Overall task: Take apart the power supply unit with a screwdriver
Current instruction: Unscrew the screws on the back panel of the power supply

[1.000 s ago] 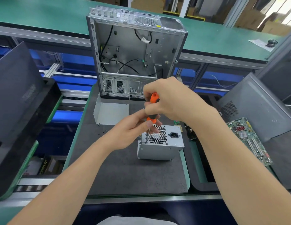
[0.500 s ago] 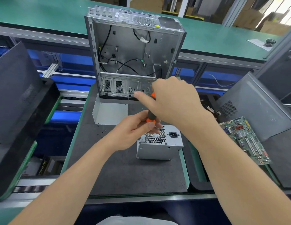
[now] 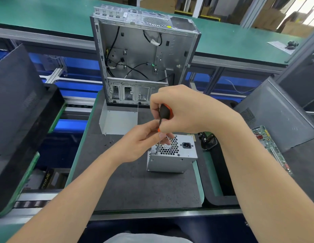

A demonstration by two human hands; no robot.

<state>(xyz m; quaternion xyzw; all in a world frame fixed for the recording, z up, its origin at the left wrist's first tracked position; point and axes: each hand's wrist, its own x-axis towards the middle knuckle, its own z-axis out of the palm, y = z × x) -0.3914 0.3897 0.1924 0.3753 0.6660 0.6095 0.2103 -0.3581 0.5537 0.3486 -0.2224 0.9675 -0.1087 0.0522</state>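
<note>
A silver power supply unit [image 3: 172,161] stands on the dark mat [image 3: 135,186], its honeycomb grille and black socket facing up. My right hand [image 3: 186,111] grips the orange-and-black handle of a screwdriver [image 3: 164,114] held upright. The thin shaft runs down to a screw at the unit's top near-left corner. My left hand [image 3: 144,139] pinches the shaft just below the handle, its fingers over the grille's left part.
An open, empty computer case [image 3: 144,55] stands upright behind the unit, a loose metal panel [image 3: 117,121] in front of it. Small screws [image 3: 109,142] lie on the mat to the left. A green circuit board [image 3: 270,146] and grey case panels sit right; black trays left.
My right hand has turned on the handle: its fingers, spread half a second ago, are wrapped round it again, and more black of the handle shows. The left hand and the unit stay put.
</note>
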